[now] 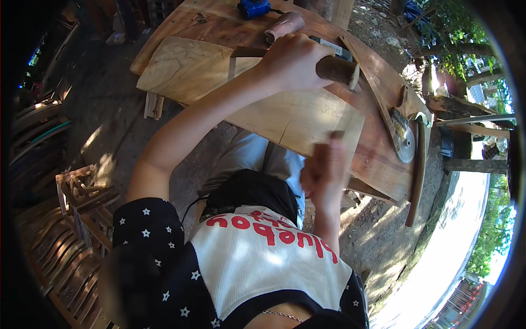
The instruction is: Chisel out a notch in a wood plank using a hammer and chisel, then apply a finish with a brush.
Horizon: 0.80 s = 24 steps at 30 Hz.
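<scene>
A pale wooden board point(307, 123) with thin dark lines on it lies slanted across the worktable point(383, 159), close in front of me. My left hand point(296, 60) is closed around a brown, round-ended wooden piece point(337, 71) above the far side of the board. Just left of that hand, a dark brown strip point(249, 52) rests on the board; whether it joins the held piece is hidden. My right hand point(326, 167), blurred by motion, is closed at the board's near right edge. A small brown tip point(337, 134) shows above its fingers, too smeared to name.
A blue tape measure point(253, 8) and a curved brown piece point(285, 26) sit at the table's far side. Along its right lie a long thin wood strip point(372, 93), a brush point(400, 123), a round disc point(406, 145) and a curved stick point(418, 175). Wooden frames point(82, 197) stand left.
</scene>
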### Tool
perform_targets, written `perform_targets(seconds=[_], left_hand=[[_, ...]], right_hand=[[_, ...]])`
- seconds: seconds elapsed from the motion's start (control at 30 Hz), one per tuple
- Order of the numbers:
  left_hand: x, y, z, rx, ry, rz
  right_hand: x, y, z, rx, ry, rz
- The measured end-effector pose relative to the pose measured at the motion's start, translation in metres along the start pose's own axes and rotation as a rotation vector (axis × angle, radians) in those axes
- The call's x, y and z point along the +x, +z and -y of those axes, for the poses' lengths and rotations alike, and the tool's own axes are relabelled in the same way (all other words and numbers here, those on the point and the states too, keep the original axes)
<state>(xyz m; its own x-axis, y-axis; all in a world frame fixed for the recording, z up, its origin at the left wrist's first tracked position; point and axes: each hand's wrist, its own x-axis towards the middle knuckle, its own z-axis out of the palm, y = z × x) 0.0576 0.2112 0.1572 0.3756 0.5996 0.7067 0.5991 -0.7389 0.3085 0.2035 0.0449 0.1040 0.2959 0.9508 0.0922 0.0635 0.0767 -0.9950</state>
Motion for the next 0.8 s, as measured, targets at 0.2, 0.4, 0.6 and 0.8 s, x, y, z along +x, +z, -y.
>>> perform_targets(seconds=[0.2,0.4,0.6,0.8], left_hand=[[-0.014,-0.025,0.034,0.018,-0.139,0.035],[-0.016,-0.045,0.050,0.095,-0.207,0.046],[-0.015,-0.057,0.071,0.091,-0.223,0.053],[-0.024,-0.079,0.084,0.150,-0.214,0.000]], right_hand=[[0.036,-0.008,0.071,0.697,-0.113,-0.320],[0.027,0.041,0.075,0.227,0.224,0.114],[0.043,0.080,0.018,-0.237,-0.026,-0.122],[0.053,0.061,0.087,0.389,-0.043,-0.005]])
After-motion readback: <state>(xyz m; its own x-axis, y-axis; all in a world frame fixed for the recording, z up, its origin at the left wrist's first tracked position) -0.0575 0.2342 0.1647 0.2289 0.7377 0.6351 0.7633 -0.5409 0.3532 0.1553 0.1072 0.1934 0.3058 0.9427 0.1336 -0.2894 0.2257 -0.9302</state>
